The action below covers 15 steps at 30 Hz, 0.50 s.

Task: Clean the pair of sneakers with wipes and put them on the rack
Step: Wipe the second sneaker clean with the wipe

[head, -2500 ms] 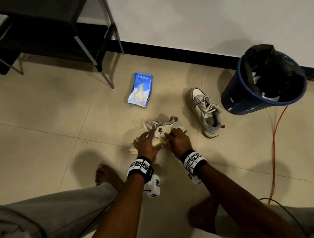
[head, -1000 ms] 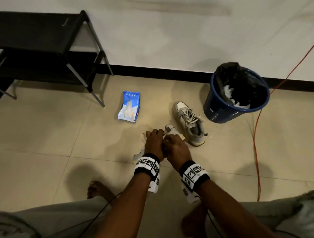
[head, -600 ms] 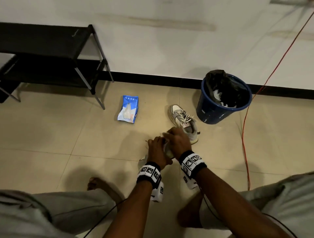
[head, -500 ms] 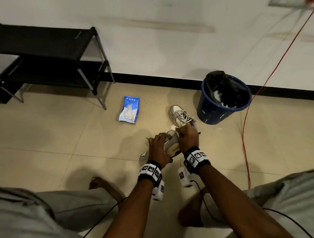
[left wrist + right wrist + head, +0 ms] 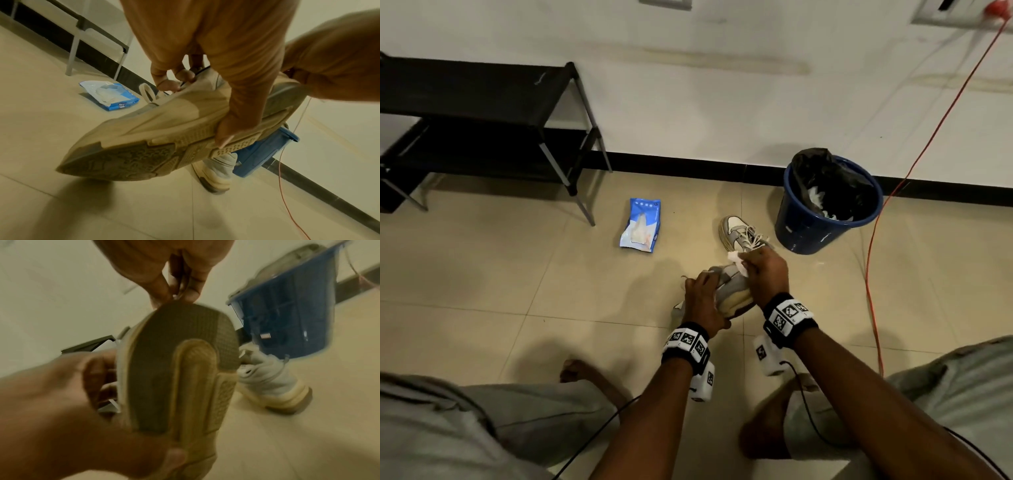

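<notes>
I hold one grey-and-cream sneaker (image 5: 734,293) off the floor, tipped on its side with the sole (image 5: 131,155) toward me. My left hand (image 5: 703,286) grips it around the middle, thumb on the sole edge and fingers at the collar. My right hand (image 5: 753,265) pinches a crumpled white wipe (image 5: 737,263) against the shoe's far end. In the right wrist view the heel of the sole (image 5: 180,366) fills the middle. The second sneaker (image 5: 741,233) stands upright on the floor just beyond. The black two-tier rack (image 5: 482,120) stands at the far left against the wall.
A blue wipes pack (image 5: 642,226), flap open, lies on the tiles left of the shoes. A blue bin (image 5: 808,233) with a black liner and used wipes stands at the right. An orange cable (image 5: 871,260) runs down the wall and across the floor. My bare feet are below.
The sneaker has come up off the floor and turned sole-side toward me. My right hand with the wipe has moved from its side to its far end. The head view has tilted up.
</notes>
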Tool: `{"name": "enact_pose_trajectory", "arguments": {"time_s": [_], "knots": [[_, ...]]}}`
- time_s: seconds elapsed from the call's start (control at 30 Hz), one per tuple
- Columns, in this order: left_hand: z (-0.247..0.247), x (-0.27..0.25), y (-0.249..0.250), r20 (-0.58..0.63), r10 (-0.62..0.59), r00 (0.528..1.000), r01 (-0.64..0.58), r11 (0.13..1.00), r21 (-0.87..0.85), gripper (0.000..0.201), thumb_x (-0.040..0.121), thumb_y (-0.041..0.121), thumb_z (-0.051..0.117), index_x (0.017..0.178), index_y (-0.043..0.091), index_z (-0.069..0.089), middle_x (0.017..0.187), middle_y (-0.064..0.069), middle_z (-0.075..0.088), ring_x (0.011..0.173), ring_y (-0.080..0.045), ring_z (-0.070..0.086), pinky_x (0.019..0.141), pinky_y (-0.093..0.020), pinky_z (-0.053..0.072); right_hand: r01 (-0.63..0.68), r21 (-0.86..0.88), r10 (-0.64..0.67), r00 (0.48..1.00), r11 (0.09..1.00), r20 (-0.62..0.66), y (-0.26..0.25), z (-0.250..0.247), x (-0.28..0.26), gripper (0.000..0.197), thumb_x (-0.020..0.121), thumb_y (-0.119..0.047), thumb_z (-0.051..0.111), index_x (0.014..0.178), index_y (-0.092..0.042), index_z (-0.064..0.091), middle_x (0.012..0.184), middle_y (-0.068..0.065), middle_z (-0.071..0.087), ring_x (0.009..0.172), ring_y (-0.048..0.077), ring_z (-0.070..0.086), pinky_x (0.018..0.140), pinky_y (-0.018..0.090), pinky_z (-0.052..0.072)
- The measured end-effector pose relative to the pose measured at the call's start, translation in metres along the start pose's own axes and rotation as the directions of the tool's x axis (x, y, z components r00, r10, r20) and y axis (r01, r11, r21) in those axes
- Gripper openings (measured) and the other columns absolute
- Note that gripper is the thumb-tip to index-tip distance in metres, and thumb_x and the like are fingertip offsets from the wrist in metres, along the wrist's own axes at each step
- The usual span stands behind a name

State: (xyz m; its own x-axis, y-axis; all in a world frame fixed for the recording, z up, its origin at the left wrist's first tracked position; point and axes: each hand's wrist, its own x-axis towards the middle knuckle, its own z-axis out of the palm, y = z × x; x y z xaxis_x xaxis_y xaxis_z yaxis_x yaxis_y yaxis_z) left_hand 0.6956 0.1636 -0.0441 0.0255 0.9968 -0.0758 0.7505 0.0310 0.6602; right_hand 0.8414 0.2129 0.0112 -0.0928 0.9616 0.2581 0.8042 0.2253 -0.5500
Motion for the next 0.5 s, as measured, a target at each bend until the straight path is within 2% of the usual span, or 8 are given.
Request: {"name": "enact_pose_trajectory", "arguments": {"time_s": [0.07, 0.13, 0.17, 0.3, 0.4, 0.43, 0.47, 0.5], "knots": [[0.003, 0.000, 0.003, -0.012, -0.001, 1.000, 0.001, 1.000, 0.007, 0.110, 0.031, 0.035, 0.094, 0.131, 0.019, 0.051, 0.131, -0.001, 0.053, 0.112, -0.025, 0.049, 0.095, -0.033, 0.035, 0.092, -0.021, -0.091, 0.995, 0.996, 0.028, -0.009, 0.003, -0.008, 0.018, 0.080, -0.001, 0.067, 0.094, -0.009, 0.075, 0.091, 0.009, 0.064, 0.087, 0.026, 0.058, 0.074, 0.038, 0.050], [0.001, 0.000, 0.006, -0.013, -0.015, 1.000, 0.015, 1.000, -0.010, 0.107, 0.035, 0.031, 0.097, 0.132, 0.017, 0.053, 0.133, -0.002, 0.052, 0.114, -0.027, 0.046, 0.096, -0.033, 0.035, 0.319, -0.053, -0.308, 0.939, 0.946, 0.156, -0.017, 0.007, -0.021, 0.019, 0.075, 0.000, 0.071, 0.092, -0.009, 0.074, 0.090, 0.010, 0.062, 0.083, 0.027, 0.057, 0.066, 0.035, 0.050], [0.000, 0.002, 0.007, -0.003, -0.023, 1.000, 0.023, 1.000, -0.015, 0.104, 0.036, 0.030, 0.098, 0.130, 0.016, 0.055, 0.131, -0.002, 0.052, 0.113, -0.027, 0.045, 0.095, -0.034, 0.037, 0.384, -0.070, -0.365, 0.910, 0.921, 0.197, -0.016, 0.006, -0.020, 0.019, 0.073, 0.000, 0.073, 0.090, -0.009, 0.074, 0.090, 0.010, 0.062, 0.081, 0.027, 0.057, 0.063, 0.035, 0.050], [-0.002, 0.008, 0.009, 0.018, 0.011, 1.000, -0.011, 1.000, 0.016, 0.097, 0.031, 0.035, 0.096, 0.118, 0.016, 0.059, 0.117, 0.000, 0.058, 0.102, -0.025, 0.052, 0.089, -0.035, 0.038, 0.416, -0.156, -0.381, 0.900, 0.896, 0.210, -0.008, -0.004, -0.015, 0.021, 0.069, -0.007, 0.078, 0.089, -0.011, 0.074, 0.093, 0.008, 0.064, 0.081, 0.027, 0.057, 0.060, 0.037, 0.051], [0.004, 0.009, 0.005, -0.051, 0.047, 0.998, -0.048, 0.999, -0.023, 0.097, 0.031, 0.033, 0.093, 0.121, 0.014, 0.061, 0.112, 0.000, 0.065, 0.099, -0.025, 0.061, 0.087, -0.035, 0.038, 0.587, -0.119, -0.509, 0.772, 0.801, 0.382, -0.015, -0.006, -0.034, 0.015, 0.073, -0.017, 0.068, 0.085, -0.013, 0.075, 0.094, 0.008, 0.065, 0.082, 0.029, 0.058, 0.058, 0.034, 0.053], [0.003, 0.009, 0.005, -0.061, 0.045, 0.997, -0.047, 0.998, -0.033, 0.096, 0.033, 0.033, 0.092, 0.121, 0.015, 0.061, 0.112, 0.001, 0.065, 0.100, -0.023, 0.062, 0.086, -0.034, 0.038, 0.609, -0.122, -0.528, 0.757, 0.784, 0.385, -0.013, -0.006, -0.037, 0.015, 0.074, -0.018, 0.065, 0.084, -0.013, 0.075, 0.094, 0.008, 0.065, 0.082, 0.029, 0.059, 0.058, 0.034, 0.053], [0.003, 0.010, 0.007, -0.063, 0.047, 0.997, -0.048, 0.998, -0.027, 0.095, 0.033, 0.033, 0.093, 0.121, 0.016, 0.061, 0.112, 0.001, 0.065, 0.100, -0.022, 0.061, 0.086, -0.033, 0.037, 0.576, -0.143, -0.501, 0.788, 0.805, 0.358, -0.010, -0.009, -0.036, 0.015, 0.074, -0.017, 0.066, 0.085, -0.013, 0.075, 0.096, 0.010, 0.065, 0.083, 0.030, 0.059, 0.060, 0.035, 0.054], [0.001, 0.011, 0.007, -0.066, 0.046, 0.997, -0.047, 0.999, -0.018, 0.096, 0.032, 0.032, 0.094, 0.121, 0.016, 0.060, 0.113, 0.001, 0.065, 0.101, -0.022, 0.060, 0.086, -0.033, 0.037, 0.480, -0.162, -0.422, 0.857, 0.862, 0.295, -0.004, -0.008, -0.032, 0.016, 0.074, -0.016, 0.069, 0.089, -0.012, 0.074, 0.098, 0.011, 0.064, 0.084, 0.030, 0.059, 0.062, 0.037, 0.054]]}}
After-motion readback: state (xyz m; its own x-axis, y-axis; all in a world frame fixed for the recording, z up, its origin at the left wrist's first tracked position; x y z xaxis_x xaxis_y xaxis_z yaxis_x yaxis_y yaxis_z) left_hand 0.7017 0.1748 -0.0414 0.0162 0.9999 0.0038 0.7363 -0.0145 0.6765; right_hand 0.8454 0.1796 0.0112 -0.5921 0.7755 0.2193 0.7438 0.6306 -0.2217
